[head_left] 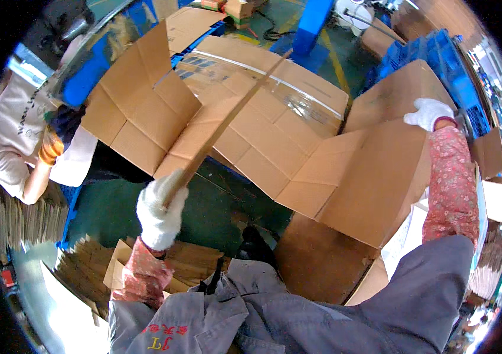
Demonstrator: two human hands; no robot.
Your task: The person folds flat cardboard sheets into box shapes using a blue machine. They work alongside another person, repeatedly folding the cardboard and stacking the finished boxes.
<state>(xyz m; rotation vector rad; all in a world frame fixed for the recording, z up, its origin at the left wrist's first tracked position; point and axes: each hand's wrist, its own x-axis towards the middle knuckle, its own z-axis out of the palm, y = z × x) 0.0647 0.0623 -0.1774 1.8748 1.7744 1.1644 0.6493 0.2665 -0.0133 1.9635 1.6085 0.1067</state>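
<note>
My left hand [161,211], in a white knitted glove, is closed round the lower end of a brown cardboard panel [227,124] seen nearly edge-on. This panel belongs to a partly unfolded cardboard box whose creased flaps [139,94] spread to its left. To the right, more creased cardboard [298,156] opens into a wide panel [375,183]. My right hand [431,114], also gloved in white, is at the upper right edge of that panel, its fingers curled over the cardboard. Part of its grip is hidden.
A large strapped carton [316,97] lies beyond the cardboard. Blue pallets [428,50] stand at the far right. On the left is a co-worker's arm with an orange-and-dark glove [52,146]. Stacks of flat cardboard [82,271] lie at the lower left, and a brown box [316,253] sits before me.
</note>
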